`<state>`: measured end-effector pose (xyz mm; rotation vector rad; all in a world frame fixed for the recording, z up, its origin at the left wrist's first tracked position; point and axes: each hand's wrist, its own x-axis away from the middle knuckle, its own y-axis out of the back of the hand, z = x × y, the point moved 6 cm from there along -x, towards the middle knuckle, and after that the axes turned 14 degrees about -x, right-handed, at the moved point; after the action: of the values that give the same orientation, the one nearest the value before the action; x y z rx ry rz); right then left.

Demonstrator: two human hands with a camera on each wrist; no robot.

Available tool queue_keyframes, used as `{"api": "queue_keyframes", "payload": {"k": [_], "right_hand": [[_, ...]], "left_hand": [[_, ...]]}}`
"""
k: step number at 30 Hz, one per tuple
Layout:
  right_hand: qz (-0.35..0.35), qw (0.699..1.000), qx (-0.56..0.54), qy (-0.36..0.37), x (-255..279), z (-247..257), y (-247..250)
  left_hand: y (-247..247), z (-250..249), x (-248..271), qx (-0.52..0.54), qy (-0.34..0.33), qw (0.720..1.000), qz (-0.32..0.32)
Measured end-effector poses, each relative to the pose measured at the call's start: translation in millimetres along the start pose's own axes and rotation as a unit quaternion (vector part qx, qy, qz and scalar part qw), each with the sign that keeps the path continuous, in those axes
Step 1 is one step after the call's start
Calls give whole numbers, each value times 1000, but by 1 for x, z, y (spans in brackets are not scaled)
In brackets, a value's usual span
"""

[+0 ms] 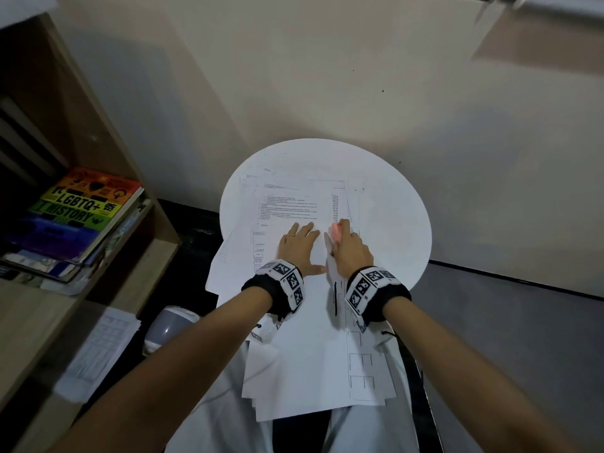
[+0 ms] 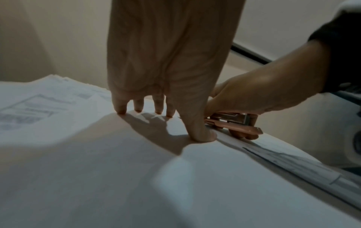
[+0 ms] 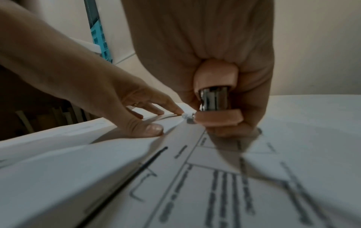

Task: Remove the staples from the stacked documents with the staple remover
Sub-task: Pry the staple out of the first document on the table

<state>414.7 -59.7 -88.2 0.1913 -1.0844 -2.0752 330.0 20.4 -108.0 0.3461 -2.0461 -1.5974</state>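
A stack of white printed documents lies across a round white table and hangs over my lap. My left hand lies flat on the top sheet, fingers straight and spread, thumb pressing near the sheet's right edge. My right hand grips a pink staple remover with a metal middle. The remover's tip meets the paper edge just beside my left hand's fingertips. The remover's pink base rests on the paper. No staple can be made out.
A wooden shelf at the left holds a rainbow-covered book and other books. More printed papers lie on a lower ledge at the left. A plain wall stands right behind the table. A grey rounded object sits below the table's left edge.
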Motion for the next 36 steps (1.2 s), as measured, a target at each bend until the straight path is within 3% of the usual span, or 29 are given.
{"api": "queue_keyframes", "payload": {"k": [13, 19, 25, 31, 36], "right_hand": [[-30, 999, 25, -13, -21, 1, -9], [-38, 989, 134, 47, -22, 10, -7], [-26, 999, 18, -13, -30, 3, -7], [-39, 997, 38, 57, -24, 4, -1], [-41, 998, 15, 49, -28, 4, 5]], "left_hand": [[0, 2, -3, -15, -1, 1000, -5], [0, 1, -3, -26, 1, 1000, 2], [-1, 2, -6, -41, 2, 999, 10], [-1, 4, -10, -71, -1, 997, 30], [0, 7, -11, -96, -10, 995, 35]]}}
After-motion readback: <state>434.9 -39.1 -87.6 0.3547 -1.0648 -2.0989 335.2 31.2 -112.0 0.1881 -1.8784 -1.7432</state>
